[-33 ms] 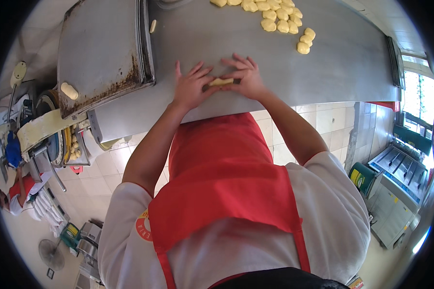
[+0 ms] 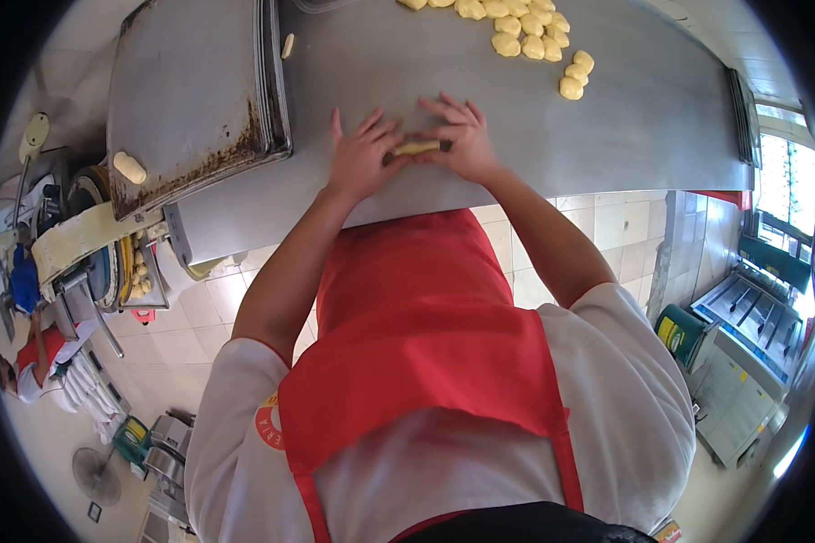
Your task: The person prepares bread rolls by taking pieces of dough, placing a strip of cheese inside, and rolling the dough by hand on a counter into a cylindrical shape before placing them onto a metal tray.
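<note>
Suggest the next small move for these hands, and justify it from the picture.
Perhaps work the dough strip gently into an even roll: the left hand and right hand are at its opposite ends, and a dough roll lies on the metal tray, possibly as a model.

In the head view, a grey table (image 2: 661, 136) is spanning the upper part. The left hand (image 2: 364, 156) and right hand (image 2: 466, 145), fingers spread, are touching a short yellow dough strip (image 2: 416, 147), one at each end. Beyond them, dough balls (image 2: 506, 43) are lying in a cluster, and three more are sitting near it in a short row. At left, stained trays (image 2: 190, 81) are lying stacked; a dough roll (image 2: 129, 167) is resting on the topmost, and a dough stick (image 2: 287, 46) is lying just beside the stack.
</note>
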{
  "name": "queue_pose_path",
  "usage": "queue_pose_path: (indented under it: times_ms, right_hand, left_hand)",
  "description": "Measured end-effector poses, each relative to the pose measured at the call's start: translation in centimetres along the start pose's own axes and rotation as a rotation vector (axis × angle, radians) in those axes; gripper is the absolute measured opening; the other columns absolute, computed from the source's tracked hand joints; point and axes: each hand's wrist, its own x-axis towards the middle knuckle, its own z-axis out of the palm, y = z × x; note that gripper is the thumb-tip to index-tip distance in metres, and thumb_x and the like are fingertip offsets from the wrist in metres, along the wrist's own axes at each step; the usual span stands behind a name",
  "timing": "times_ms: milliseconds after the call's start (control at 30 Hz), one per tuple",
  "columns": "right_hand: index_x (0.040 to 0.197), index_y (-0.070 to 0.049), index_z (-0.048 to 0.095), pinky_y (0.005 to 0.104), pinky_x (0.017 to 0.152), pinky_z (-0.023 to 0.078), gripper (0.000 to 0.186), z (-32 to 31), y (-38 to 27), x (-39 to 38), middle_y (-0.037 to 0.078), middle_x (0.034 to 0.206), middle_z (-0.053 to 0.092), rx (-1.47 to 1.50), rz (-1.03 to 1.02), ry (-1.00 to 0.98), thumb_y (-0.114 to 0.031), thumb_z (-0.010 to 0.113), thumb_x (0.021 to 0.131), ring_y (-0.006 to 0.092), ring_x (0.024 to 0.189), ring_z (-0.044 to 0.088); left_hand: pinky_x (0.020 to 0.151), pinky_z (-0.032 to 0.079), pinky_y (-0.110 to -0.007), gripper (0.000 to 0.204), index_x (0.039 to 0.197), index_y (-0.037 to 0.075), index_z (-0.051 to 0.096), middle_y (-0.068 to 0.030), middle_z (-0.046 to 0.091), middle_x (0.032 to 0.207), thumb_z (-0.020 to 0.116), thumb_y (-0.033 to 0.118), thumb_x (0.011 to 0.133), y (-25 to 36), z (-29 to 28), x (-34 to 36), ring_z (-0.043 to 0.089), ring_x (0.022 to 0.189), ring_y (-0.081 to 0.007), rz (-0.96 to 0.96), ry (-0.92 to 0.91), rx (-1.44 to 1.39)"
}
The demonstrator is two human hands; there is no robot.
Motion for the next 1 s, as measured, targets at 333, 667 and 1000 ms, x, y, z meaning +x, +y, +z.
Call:
queue_pose_path:
  times_ms: [333,667,1000]
  right_hand:
    - [0.127,-0.034,0.080,0.0651,0.130,0.023,0.048,0.3,-0.1,0.0,-0.006,0.167,0.051,-0.106,-0.039,0.038,-0.055,0.084,0.084,0.0298,0.162,0.035]
    - [0.136,-0.037,0.076,0.0687,0.129,0.021,0.051,0.7,-0.2,-0.7,-0.007,0.171,0.044,-0.201,-0.047,0.020,-0.058,0.079,0.090,0.0317,0.164,0.030]
    - [0.147,-0.034,0.068,0.0686,0.129,0.021,0.055,1.1,-0.4,-0.5,-0.006,0.174,0.040,-0.240,-0.073,-0.050,-0.057,0.071,0.098,0.0322,0.165,0.026]
  left_hand:
    - [0.124,0.002,-0.079,0.056,0.145,0.029,0.070,0.0019,0.054,0.165,0.073,0.057,0.096,0.4,0.6,0.5,0.043,0.158,-0.0253,-0.028,0.128,0.023]
    - [0.126,0.000,-0.077,0.049,0.143,0.028,0.071,0.0027,0.058,0.162,0.074,0.049,0.098,0.9,0.9,-0.3,0.044,0.157,-0.0253,-0.010,0.133,-0.017]
    - [0.126,0.000,-0.078,0.047,0.138,0.028,0.075,0.0006,0.055,0.165,0.075,0.051,0.097,0.7,0.9,-1.1,0.041,0.159,-0.0247,-0.029,0.080,-0.040]
